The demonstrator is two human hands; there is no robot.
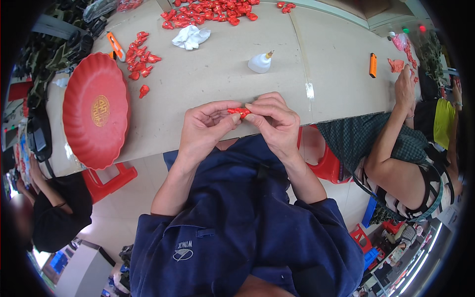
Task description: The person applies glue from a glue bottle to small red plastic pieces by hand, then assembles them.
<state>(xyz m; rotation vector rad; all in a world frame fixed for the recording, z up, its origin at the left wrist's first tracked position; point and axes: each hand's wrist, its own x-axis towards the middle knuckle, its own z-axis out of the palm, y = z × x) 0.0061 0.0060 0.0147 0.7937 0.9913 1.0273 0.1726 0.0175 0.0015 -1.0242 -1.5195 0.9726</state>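
Between the fingertips of both hands is a small shiny red piece (239,112), held just over the table's near edge. My left hand (205,126) pinches its left end with thumb and fingers, and my right hand (275,121) grips the right end. The fingers cover much of it, so its exact kind is hard to make out. Similar red pieces lie in a small pile (140,57) to the left, with a single one (144,91) nearer me. A larger heap of them (217,11) spreads along the far side of the table.
A red scalloped tray (74,106) sits at the left, beside an orange utility knife (116,45). Beyond my hands are a white squeeze bottle (260,63) and crumpled white tissue (190,37). An orange tool (372,65) lies near a co-worker's hand (404,89) at the right.
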